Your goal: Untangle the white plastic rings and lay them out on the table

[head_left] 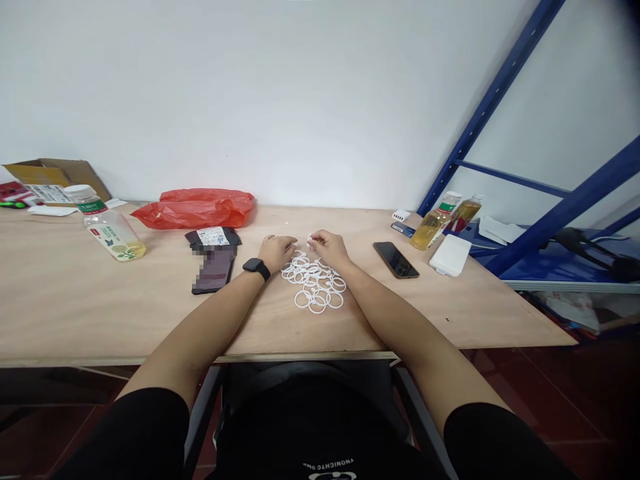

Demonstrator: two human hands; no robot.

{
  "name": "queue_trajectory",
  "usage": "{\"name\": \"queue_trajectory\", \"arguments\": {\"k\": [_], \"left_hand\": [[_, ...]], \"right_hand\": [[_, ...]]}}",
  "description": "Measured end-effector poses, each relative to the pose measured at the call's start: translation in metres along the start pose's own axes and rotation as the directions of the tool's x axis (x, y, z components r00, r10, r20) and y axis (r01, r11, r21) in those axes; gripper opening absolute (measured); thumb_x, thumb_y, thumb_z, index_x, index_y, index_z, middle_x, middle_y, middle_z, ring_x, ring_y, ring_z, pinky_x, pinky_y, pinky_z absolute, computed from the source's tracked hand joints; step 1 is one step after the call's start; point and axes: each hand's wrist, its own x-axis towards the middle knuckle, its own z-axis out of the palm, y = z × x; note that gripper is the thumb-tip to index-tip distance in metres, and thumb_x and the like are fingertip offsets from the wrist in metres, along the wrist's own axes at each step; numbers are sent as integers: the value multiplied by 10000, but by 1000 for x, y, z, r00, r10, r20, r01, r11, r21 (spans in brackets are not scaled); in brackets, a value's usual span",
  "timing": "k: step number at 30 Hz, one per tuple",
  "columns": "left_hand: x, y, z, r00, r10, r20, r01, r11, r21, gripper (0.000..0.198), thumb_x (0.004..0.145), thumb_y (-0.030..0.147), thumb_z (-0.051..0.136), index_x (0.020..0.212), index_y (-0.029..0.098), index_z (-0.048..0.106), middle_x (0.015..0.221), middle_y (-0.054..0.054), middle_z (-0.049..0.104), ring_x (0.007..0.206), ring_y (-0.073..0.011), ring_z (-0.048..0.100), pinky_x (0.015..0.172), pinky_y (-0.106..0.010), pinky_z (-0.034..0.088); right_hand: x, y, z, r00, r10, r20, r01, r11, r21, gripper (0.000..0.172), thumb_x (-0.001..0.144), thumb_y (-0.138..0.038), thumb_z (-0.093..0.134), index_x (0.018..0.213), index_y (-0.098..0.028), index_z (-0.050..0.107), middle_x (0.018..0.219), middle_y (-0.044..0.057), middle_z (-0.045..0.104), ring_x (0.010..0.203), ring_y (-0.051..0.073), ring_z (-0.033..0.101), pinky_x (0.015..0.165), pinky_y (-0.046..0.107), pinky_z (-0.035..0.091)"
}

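Observation:
A heap of several white plastic rings (315,283) lies on the wooden table (75,300) between my forearms. My left hand (276,251), with a black watch (257,268) on its wrist, rests at the heap's far left edge, its fingers curled over the rings. Just right of it, my right hand (327,245) pinches a small white piece (310,238) between thumb and fingertips above the heap's far end. The two hands are a few centimetres apart.
A red plastic bag (197,208), a dark packet (214,260) and a lying bottle (111,233) are on the left, with a cardboard box (47,177) behind. A black phone (395,259), white box (451,255), two bottles (435,223) and a blue shelf frame (520,180) stand right.

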Motion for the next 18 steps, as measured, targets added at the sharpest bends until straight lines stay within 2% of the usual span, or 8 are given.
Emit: {"name": "queue_trajectory", "arguments": {"k": [5,11,18], "left_hand": [[0,1,-1,999,-16,-39,15,1000,-27,247,876,346,568,1051,202,668,945,-47,741,916,-203,674,1000,-388,415],[-1,2,-1,997,-13,-83,10,999,-34,176,861,358,592,934,204,637,874,-41,728,840,-203,665,932,-366,458],[-1,2,-1,993,-6,-114,-1,998,-61,147,855,327,596,913,199,638,842,-37,722,817,-194,666,895,-345,473]], "right_hand": [[0,2,1,998,-56,42,58,997,-60,162,842,-338,635,919,-213,705,808,10,735,790,165,684,747,268,510],[-1,-1,-2,992,-98,73,108,983,-147,129,865,-315,610,889,-209,679,763,0,720,741,152,657,710,244,472],[-3,-5,-1,991,-117,70,128,975,-182,130,869,-317,606,914,-214,672,822,12,730,771,155,659,716,245,469]]}}
